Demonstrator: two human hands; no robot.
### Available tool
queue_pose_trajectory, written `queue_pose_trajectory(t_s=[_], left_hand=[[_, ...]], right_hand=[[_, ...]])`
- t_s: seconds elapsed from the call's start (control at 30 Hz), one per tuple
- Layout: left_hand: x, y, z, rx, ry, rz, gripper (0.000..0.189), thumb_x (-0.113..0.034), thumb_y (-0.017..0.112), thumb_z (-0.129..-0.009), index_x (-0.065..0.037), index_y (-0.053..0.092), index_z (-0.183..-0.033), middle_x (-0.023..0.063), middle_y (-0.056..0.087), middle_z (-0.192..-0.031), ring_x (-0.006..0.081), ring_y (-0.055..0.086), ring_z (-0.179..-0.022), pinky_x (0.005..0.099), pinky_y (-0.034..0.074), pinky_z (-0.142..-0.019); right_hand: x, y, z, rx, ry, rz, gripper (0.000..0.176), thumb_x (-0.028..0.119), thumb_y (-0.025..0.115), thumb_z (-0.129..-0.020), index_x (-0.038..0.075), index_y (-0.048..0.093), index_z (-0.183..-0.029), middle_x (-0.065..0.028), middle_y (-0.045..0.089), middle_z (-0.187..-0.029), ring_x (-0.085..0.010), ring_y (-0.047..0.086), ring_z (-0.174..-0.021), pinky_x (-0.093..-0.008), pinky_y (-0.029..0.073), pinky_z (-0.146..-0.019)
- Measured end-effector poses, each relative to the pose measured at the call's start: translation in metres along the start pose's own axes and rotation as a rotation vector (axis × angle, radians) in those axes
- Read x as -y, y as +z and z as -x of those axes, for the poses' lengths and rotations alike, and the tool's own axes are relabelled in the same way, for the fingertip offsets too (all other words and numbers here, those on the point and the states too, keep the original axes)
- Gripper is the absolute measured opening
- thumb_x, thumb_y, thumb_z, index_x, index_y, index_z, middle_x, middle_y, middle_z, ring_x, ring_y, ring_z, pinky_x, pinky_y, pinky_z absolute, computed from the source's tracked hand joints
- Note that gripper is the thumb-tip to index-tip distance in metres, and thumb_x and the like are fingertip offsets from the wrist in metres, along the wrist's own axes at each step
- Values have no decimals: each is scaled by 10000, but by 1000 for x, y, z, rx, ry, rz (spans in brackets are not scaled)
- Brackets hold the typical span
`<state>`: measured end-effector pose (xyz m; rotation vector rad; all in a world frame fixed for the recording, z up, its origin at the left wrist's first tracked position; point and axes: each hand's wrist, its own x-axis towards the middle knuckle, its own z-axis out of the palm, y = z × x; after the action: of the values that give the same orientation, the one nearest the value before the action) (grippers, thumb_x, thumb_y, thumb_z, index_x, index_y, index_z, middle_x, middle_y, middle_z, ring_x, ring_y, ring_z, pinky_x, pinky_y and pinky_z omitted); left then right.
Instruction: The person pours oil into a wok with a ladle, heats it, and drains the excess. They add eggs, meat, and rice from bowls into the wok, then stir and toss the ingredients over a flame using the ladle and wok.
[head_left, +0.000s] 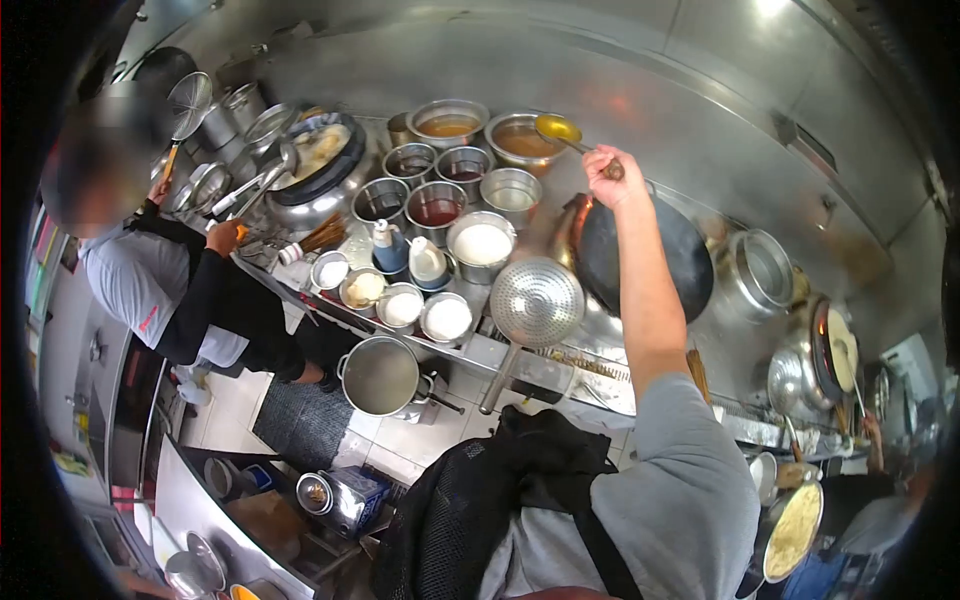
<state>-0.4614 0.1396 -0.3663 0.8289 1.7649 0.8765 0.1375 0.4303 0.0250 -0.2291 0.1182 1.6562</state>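
Note:
My right hand (pixel 610 175) is closed around the handle of a ladle (pixel 557 128). The ladle's bowl looks golden and sits over the rim of a metal basin of amber liquid (pixel 518 140) at the back of the counter. Beneath my outstretched forearm lies a large black wok (pixel 615 255), partly hidden by the arm. A perforated skimmer (pixel 537 303) rests to the left of the wok, its handle pointing toward me. My left hand is out of view.
Left of the skimmer stand several metal pots of sauces (pixel 437 205) and bowls of white powder (pixel 446 317). A co-worker (pixel 150 270) at left holds a wire strainer (pixel 190 105). A deep pot (pixel 380 376) stands before the counter. Another wok (pixel 835 350) is at right.

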Motion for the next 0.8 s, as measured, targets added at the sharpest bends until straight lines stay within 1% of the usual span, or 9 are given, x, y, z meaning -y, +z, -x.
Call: queue_pose_trajectory(t_s=[0.13, 0.27, 0.47, 0.53, 0.6, 0.67, 0.73, 0.77, 0.8], left_hand=[[29, 15, 13, 68, -12, -36, 266, -209, 602, -911, 56, 610, -922, 79, 627, -815, 172, 559, -700, 343, 439, -599], [60, 19, 35, 108, -24, -90, 266, -209, 601, -911, 57, 609, -916, 79, 626, -812, 170, 556, -697, 344, 436, -596], [87, 42, 79, 123, -20, -155, 267, -209, 599, -911, 58, 607, -908, 78, 624, -808, 168, 552, -692, 344, 432, -591], [146, 53, 68, 123, -19, -170, 267, -209, 599, -911, 58, 606, -905, 78, 624, -806, 167, 551, -690, 344, 431, -590], [121, 84, 94, 134, -38, -90, 270, -233, 616, -913, 35, 599, -883, 59, 607, -800, 156, 530, -676, 348, 409, -558], [109, 113, 109, 136, 49, 245, 278, -259, 636, -913, 17, 605, -932, 48, 603, -806, 147, 532, -675, 332, 416, -547], [122, 127, 108, 257, 12, 473, 375, -246, 675, -895, 43, 546, -1095, 79, 602, -893, 174, 561, -700, 327, 468, -573], [94, 134, 156, 247, 2, 466, 375, -246, 675, -895, 43, 546, -1095, 79, 602, -893, 174, 561, -700, 327, 468, -573], [-8, 179, 205, -85, -193, 98, 518, -235, 677, -885, 49, 440, -1248, 137, 595, -999, 234, 601, -742, 362, 517, -601]], right_hand=[[22, -11, 87, 25, 24, 38, 121, 1, 460, -917, -24, 376, -835, -73, 437, -764, -124, 483, -535, -208, 438, -448], [29, -30, 166, -61, -62, 121, 137, -2, 503, -900, -6, 386, -830, -39, 440, -703, -98, 483, -538, -192, 450, -446], [62, -97, 250, -216, 29, 253, 169, 80, 540, -913, 35, 435, -788, -24, 474, -705, -68, 500, -526, -192, 428, -441], [82, -128, 268, -277, 90, 327, 172, 94, 551, -912, 45, 444, -788, -8, 464, -673, -60, 492, -509, -194, 420, -437], [91, -144, 290, -384, 42, 513, 182, 120, 569, -915, 52, 459, -786, -22, 504, -668, -58, 486, -497, -194, 394, -411], [101, -168, 308, -495, -7, 692, 177, 121, 580, -910, 56, 469, -789, -45, 532, -672, -80, 488, -483, -215, 387, -389], [109, -198, 326, -423, -25, 839, 147, 137, 601, -896, 48, 490, -860, -57, 536, -663, -108, 493, -472, -247, 390, -375], [112, -211, 332, -488, -96, 1095, 159, 149, 610, -891, 41, 495, -913, -53, 530, -659, -105, 484, -466, -250, 380, -368], [118, -224, 336, -546, -170, 1357, 192, 160, 619, -885, 34, 500, -967, -49, 523, -655, -102, 476, -460, -254, 370, -361]])
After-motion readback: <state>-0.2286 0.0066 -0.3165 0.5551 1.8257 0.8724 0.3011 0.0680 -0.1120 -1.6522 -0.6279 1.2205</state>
